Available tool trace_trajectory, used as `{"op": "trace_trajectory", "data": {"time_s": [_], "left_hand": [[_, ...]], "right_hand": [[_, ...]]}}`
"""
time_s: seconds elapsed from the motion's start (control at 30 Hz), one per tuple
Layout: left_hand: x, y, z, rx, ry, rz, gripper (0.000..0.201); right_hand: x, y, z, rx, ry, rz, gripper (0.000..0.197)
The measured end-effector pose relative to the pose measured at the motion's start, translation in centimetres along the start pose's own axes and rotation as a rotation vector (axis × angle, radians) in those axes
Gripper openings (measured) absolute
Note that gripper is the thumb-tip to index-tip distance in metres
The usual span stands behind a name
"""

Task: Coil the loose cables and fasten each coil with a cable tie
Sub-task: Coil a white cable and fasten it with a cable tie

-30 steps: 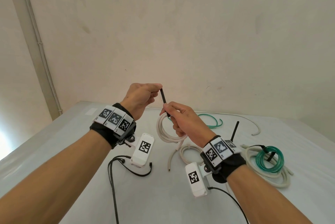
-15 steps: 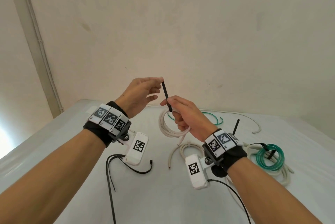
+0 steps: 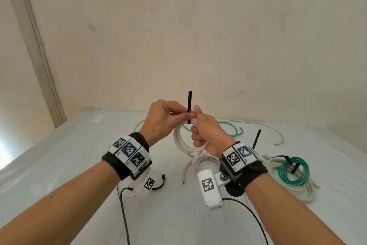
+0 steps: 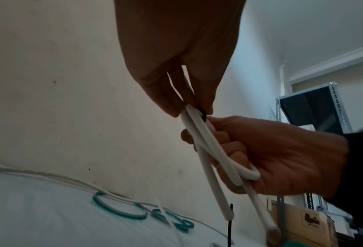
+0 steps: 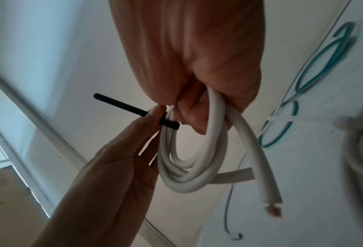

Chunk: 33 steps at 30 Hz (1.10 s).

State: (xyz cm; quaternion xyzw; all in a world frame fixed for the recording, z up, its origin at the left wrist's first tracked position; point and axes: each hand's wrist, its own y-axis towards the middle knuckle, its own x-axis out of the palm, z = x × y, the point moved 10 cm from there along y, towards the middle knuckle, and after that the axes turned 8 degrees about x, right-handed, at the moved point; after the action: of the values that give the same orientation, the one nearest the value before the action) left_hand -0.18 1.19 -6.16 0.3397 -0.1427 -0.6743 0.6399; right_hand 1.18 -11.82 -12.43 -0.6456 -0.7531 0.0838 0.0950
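A white cable coil [image 3: 181,141] hangs in the air above the table. My right hand [image 3: 198,125] grips its top with fingers curled through the loops, seen also in the right wrist view [image 5: 195,117]. A black cable tie [image 3: 189,103] wraps the coil's top, and its tail stands straight up. My left hand [image 3: 183,114] pinches the tie right at the coil. In the left wrist view the left fingertips [image 4: 176,110] meet the tie [image 4: 203,117] and the coil [image 4: 210,150]. The coil's cut end [image 5: 273,212] dangles free.
On the white table [image 3: 79,165], at right, a green coil [image 3: 294,173] with a black tie lies on a larger white coil [image 3: 309,191]. Loose green cable [image 3: 232,131], thin white cable [image 3: 276,135], another white loop [image 3: 206,162] and a spare black tie [image 3: 159,184] lie around. A wall stands close behind.
My left hand let go of the tie's upper end and came down to pinch it at the coil. More of the tail now sticks up above both hands.
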Motion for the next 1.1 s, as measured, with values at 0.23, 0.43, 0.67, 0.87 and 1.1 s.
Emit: {"op": "trace_trajectory", "data": {"time_s": [0.23, 0.43, 0.67, 0.87, 1.1], "left_hand": [[0.9, -0.6, 0.1, 0.051, 0.047, -0.060, 0.013], [1.5, -0.6, 1.3, 0.188, 0.219, -0.124, 0.014], [0.3, -0.7, -1.1, -0.114, -0.073, 0.000, 0.016], [0.7, -1.1, -1.7, -0.233, -0.211, 0.014, 0.020], [0.5, -0.9, -3.6, -0.407, -0.466, 0.060, 0.022]], "right_hand": [[-0.6, 0.9, 1.3, 0.072, 0.057, 0.044, 0.049], [-0.6, 1.0, 1.5, 0.123, 0.147, 0.061, 0.037], [-0.2, 0.3, 0.5, 0.071, 0.103, 0.016, 0.038], [-0.3, -0.4, 0.7, 0.049, 0.036, -0.032, 0.052], [1.0, -1.1, -0.5, -0.102, -0.073, -0.157, 0.039]]}}
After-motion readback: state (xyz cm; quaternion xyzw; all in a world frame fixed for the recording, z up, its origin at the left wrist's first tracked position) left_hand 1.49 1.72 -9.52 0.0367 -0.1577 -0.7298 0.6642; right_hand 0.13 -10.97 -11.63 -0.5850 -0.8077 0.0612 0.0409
